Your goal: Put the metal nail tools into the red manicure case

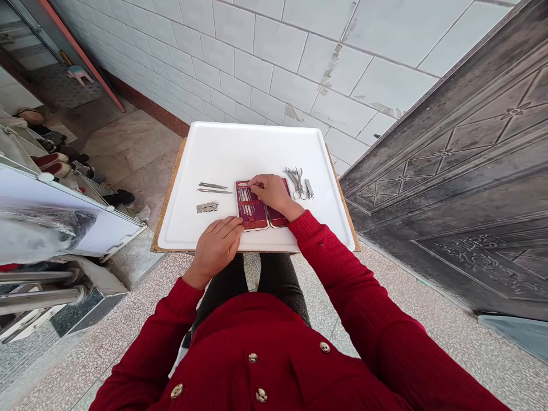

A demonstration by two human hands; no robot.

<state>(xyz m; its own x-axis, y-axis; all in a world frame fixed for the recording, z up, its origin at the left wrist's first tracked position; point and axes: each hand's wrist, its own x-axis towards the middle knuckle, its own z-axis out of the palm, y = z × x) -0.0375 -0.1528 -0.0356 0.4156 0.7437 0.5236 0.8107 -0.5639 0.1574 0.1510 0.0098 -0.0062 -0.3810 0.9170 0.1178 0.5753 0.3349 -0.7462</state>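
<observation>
An open manicure case (pixel 260 224) with a purple-red lining lies on the white tray (pixel 257 142). Several slim metal manicure tools (pixel 246 201) sit under red elastic loops in its left half. My right hand (pixel 272 191) reaches across the case, thumb and fingers pinched at the upper ends of these tools. A slim tool seems to be in that pinch, mostly covered by the fingertips. At the case's lower left corner, my left hand (pixel 217 242) has its fingers close together and pressed on the edge. The right half is partly covered by my right hand and wrist.
Two thin metal tools (pixel 214 188) lie left of the case, above nail clippers (pixel 207 207). On the right are nippers and scissors (pixel 295 181) beside another clipper (pixel 309 189). A tiled wall (pixel 257 51) stands behind, a dark carved door (pixel 462 171) on the right.
</observation>
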